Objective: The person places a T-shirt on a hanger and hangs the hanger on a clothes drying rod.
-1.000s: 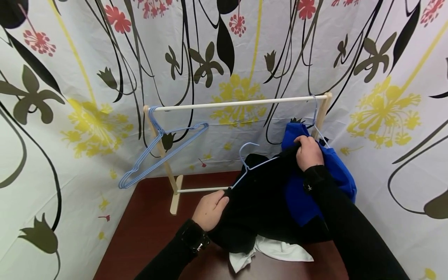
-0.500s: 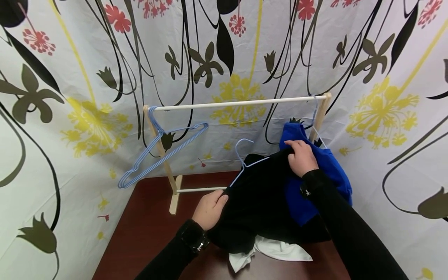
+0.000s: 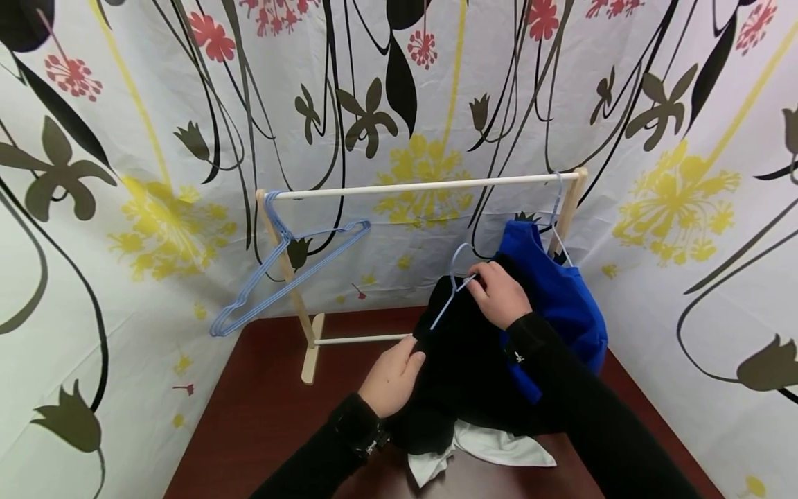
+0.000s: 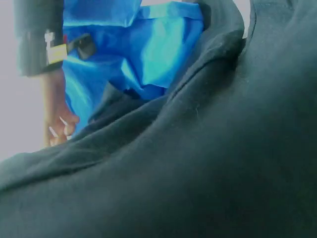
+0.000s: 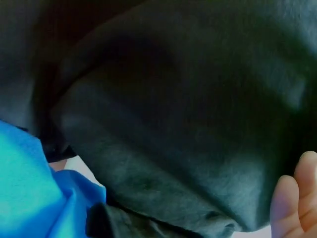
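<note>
Left hand [image 3: 393,378] grips the left edge of the black fabric garment [image 3: 458,353]; right hand [image 3: 500,296] looks to pinch the pale-blue wire hanger [image 3: 443,310] on its right arm, near the neck. Garment's over the wine-red table [image 3: 274,402], hanger partly tucked in. I'd hold the left edge firm, steady the hanger, then ease cloth along both arms so shoulders sit even. Vs half a second ago: right hand's moved inward from the right shoulder; hook's further right.
</note>
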Demonstrator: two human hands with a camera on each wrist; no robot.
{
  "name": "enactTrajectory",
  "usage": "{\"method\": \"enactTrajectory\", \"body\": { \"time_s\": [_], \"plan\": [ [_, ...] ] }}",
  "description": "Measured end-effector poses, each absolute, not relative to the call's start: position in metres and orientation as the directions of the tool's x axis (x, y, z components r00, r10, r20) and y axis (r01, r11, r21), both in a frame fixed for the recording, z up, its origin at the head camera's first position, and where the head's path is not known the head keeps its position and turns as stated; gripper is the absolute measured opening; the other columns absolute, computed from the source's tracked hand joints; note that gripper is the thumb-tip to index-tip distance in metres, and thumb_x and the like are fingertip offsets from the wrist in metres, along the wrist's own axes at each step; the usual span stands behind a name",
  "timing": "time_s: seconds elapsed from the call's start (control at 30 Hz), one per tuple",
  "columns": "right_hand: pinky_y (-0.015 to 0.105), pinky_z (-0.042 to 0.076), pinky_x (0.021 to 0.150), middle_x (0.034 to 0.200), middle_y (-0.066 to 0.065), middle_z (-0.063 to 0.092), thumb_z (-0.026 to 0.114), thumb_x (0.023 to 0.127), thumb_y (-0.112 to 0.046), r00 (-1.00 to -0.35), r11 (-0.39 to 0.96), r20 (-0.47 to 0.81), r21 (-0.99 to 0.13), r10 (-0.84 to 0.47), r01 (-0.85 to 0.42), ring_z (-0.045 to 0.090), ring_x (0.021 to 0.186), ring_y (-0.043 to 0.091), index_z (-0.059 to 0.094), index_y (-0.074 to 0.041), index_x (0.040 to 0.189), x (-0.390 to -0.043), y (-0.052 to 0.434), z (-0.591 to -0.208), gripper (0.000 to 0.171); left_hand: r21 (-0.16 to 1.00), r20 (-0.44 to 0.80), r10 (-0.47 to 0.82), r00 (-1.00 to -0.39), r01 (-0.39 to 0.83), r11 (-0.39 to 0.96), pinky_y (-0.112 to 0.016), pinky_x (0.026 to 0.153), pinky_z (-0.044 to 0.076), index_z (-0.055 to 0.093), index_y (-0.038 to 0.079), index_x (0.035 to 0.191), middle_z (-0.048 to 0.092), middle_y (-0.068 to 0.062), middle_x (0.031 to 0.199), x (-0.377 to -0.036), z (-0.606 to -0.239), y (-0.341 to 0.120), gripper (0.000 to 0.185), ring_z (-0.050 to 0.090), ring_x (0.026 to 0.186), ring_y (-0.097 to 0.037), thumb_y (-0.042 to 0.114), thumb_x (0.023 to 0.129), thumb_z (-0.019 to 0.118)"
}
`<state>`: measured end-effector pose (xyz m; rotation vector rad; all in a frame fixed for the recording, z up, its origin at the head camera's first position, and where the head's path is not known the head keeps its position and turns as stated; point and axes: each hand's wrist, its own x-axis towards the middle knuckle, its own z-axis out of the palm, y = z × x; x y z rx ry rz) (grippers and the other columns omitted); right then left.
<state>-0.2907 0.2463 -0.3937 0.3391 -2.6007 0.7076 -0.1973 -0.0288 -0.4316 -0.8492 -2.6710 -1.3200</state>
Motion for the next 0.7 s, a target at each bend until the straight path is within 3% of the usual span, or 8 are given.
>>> {"method": "enactTrajectory", "body": {
  "time_s": [0.13,0.27,0.43,0.6,0.7],
  "plan": [
    [0.046,0.046,0.085,0.113,0.007,0.058,0.046,0.108,-0.028,-0.873,0.827,0.480,-0.456,-0.083,-0.329,0.057,0.096,0.024,0.064,-0.013,0.121,-0.297,0.248,-0.389,0.026,0.706,0.250,0.502,-0.828,0.511,0.491,-0.033,0.078,0.044,0.053,0.015,0.114,0.051,0.004,0.097,-0.187,-0.429,-0.026,0.010,0.051,0.087,-0.014,0.020,0.108,0.049],
    [0.050,0.044,0.093,0.121,0.012,0.058,0.041,0.110,-0.027,-0.867,0.811,0.491,-0.472,-0.083,-0.345,0.057,0.106,0.029,0.061,-0.009,0.125,-0.302,0.252,-0.379,0.031,0.733,0.215,0.546,-0.810,0.503,0.457,-0.037,0.094,0.046,0.049,0.012,0.132,0.057,0.001,0.122,-0.177,-0.428,-0.025,0.027,0.056,0.110,-0.013,0.019,0.106,0.049],
    [0.050,0.044,0.095,0.127,0.019,0.057,0.037,0.111,-0.023,-0.870,0.770,0.491,-0.539,-0.040,-0.340,0.060,0.107,0.033,0.056,-0.002,0.133,-0.310,0.254,-0.359,0.036,0.785,0.194,0.599,-0.777,0.489,0.381,-0.041,0.109,0.039,0.033,0.013,0.153,0.045,-0.005,0.151,-0.169,-0.420,-0.016,0.047,0.047,0.135,-0.016,0.015,0.107,0.043],
    [0.048,0.044,0.091,0.125,0.021,0.057,0.035,0.111,-0.026,-0.919,0.686,0.393,-0.668,-0.005,-0.289,0.060,0.100,0.034,0.042,-0.006,0.150,-0.310,0.255,-0.341,0.044,0.804,0.258,0.576,-0.776,0.503,0.318,-0.042,0.110,0.038,0.028,0.012,0.156,0.042,-0.006,0.154,-0.171,-0.408,0.004,0.049,0.045,0.136,-0.017,0.015,0.108,0.040],
    [0.049,0.045,0.093,0.140,0.021,0.050,0.033,0.112,-0.034,-0.950,0.641,0.309,-0.722,-0.038,-0.261,0.059,0.107,0.036,0.023,-0.012,0.161,-0.305,0.257,-0.333,0.055,0.827,0.277,0.562,-0.779,0.491,0.273,-0.041,0.107,0.041,0.028,0.012,0.156,0.044,-0.008,0.152,-0.175,-0.401,0.018,0.049,0.048,0.133,-0.015,0.017,0.109,0.040]
  ]
}}
